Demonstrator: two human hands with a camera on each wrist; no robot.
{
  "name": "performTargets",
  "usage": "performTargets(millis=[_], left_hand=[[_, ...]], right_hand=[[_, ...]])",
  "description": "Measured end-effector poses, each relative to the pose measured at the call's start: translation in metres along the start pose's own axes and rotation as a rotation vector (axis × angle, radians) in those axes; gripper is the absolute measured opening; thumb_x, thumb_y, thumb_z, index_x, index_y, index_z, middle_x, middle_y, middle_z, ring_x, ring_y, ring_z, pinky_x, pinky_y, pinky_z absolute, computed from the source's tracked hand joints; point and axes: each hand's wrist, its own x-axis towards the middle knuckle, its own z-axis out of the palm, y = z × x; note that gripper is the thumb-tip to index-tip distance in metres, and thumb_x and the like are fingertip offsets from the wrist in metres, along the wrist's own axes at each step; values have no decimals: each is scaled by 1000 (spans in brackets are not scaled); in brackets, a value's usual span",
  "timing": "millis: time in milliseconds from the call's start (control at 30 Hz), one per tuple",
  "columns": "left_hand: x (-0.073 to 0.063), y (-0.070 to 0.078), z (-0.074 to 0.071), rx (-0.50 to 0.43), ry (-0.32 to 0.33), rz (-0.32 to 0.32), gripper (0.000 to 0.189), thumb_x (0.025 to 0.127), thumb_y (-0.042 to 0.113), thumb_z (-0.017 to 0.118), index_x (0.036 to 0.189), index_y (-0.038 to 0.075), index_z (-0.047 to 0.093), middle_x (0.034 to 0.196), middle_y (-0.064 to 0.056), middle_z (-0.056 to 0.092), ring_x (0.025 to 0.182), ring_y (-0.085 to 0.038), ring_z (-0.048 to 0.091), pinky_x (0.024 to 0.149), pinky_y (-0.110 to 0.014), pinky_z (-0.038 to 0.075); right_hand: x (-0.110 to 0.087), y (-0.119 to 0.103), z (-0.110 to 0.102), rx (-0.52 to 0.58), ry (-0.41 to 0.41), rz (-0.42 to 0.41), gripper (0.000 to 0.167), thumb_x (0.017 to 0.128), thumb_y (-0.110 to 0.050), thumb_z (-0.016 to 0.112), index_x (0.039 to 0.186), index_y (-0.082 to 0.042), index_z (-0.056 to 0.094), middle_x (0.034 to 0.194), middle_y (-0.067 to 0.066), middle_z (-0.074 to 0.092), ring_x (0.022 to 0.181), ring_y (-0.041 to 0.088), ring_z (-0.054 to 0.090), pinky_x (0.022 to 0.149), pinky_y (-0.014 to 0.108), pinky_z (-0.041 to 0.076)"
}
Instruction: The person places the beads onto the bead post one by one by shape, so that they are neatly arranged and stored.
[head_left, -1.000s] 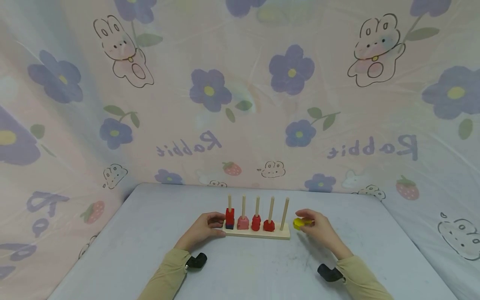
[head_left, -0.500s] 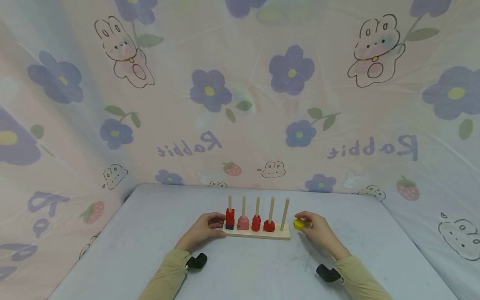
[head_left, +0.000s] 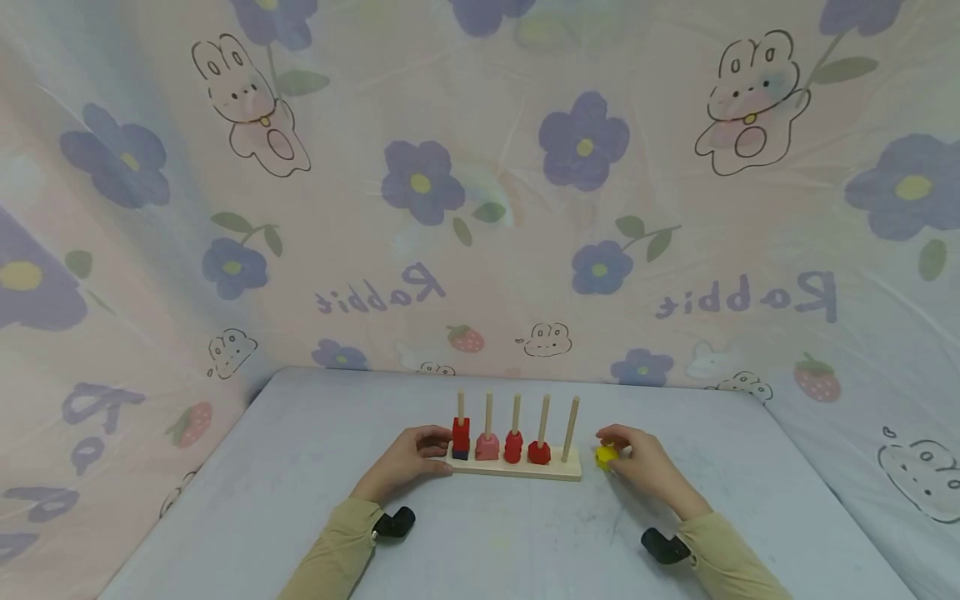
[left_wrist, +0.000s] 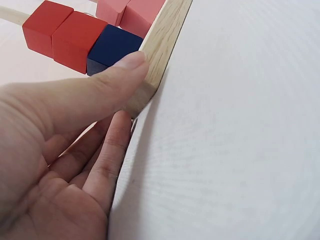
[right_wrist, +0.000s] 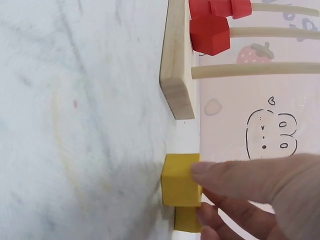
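A wooden peg board (head_left: 517,470) with several upright pegs stands on the table. My left hand (head_left: 411,460) grips its left end, thumb (left_wrist: 107,82) near a dark blue block (left_wrist: 115,47), fingers round the end. Two red blocks (left_wrist: 65,37) sit on that same peg. To the board's right, my right hand (head_left: 637,460) pinches a yellow block (right_wrist: 181,180), apart from the board. Below it in the right wrist view shows another yellow part (right_wrist: 188,219); whether it is a separate block I cannot tell.
Along the board come a pink block (head_left: 487,447), a red rounded stack (head_left: 513,447) and a red faceted block (head_left: 538,452). The rightmost peg (head_left: 572,429) is bare. A patterned curtain (head_left: 510,208) hangs behind the white table (head_left: 480,542).
My right hand has shifted slightly right, away from the board, with the yellow block, which now shows a different side. The left hand stays on the board's end.
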Motion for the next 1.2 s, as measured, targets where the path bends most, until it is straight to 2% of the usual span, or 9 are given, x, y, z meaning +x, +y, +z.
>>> performTargets(millis=[267,600,767,900,1000,1200], left_hand=[[1,-1,-1,1,8,-3,56,76,2,79,126,-1,54,124,-13,56,110,-27,58,92,-31,50],[2,2,-2,2,12,-10,56,76,2,79,126,-1,55,123,-13,57,109,-27,58,92,-31,50],[6,4,-6,26,17,-7,55,77,5,79,126,2,55,124,-12,57,109,-25,58,92,-30,50],[6,5,-8,20,21,3,55,76,4,79,126,1,56,122,-12,58,108,-25,59,91,-29,51],[4,2,-6,15,-7,-1,56,76,4,80,126,0,55,123,-12,57,108,-25,59,91,-28,51],[1,-3,-1,24,-14,11,55,77,6,80,126,0,55,123,-13,57,109,-25,58,92,-28,50]], right_hand=[[1,0,-2,-5,-25,31,39,74,8,74,111,0,64,101,10,67,91,28,60,82,49,51],[6,0,-3,-1,-67,143,37,76,4,74,112,8,63,107,16,65,88,25,60,79,41,54],[10,-2,-6,-8,-72,212,35,80,-4,74,112,7,64,103,13,65,87,24,60,76,40,54],[11,-2,-6,8,-65,210,34,80,-9,75,109,7,66,100,11,65,86,23,60,75,39,54],[5,-1,-4,38,-69,218,34,78,-10,78,106,4,66,98,9,65,85,22,60,73,38,54],[-4,3,0,88,-51,146,34,74,-4,80,104,-1,64,97,9,64,85,24,62,74,39,54]])
